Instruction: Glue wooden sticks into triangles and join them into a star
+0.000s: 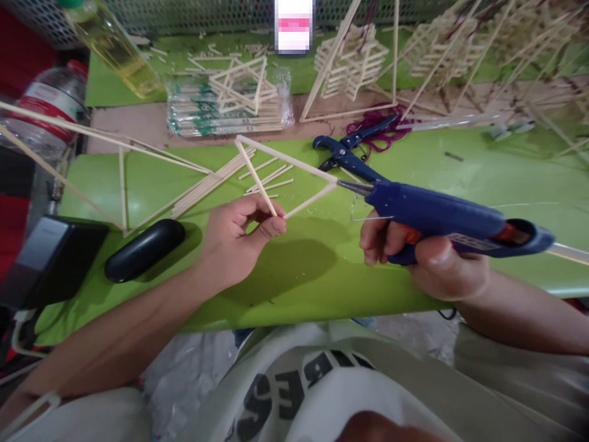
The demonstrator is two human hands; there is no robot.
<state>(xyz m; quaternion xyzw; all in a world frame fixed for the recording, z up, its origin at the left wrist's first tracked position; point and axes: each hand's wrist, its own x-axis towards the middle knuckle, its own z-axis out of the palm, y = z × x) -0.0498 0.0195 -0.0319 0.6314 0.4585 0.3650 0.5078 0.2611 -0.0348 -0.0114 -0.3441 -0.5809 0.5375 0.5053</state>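
Pinched at one corner between the thumb and fingers of my left hand (246, 236) is a triangle of thin wooden sticks (288, 161), held above the green table. My right hand (426, 258) is wrapped around the handle of a blue hot glue gun (442, 212). The gun's metal nozzle meets the triangle's right corner, touching it or nearly so. Beyond the left hand lie a bundle of long sticks (211, 183) and several short cut sticks (271, 179). Blue cutting pliers (350, 153) rest just behind the gun.
Packaged sticks (225, 113) lie at the back, a small stick star (243, 86) on top. Stick structures (354, 61) stand back right, with purple cord (380, 126) nearby. At left are a stick frame (122, 190), a black case (145, 250), a dark box (55, 261) and bottles (50, 110).
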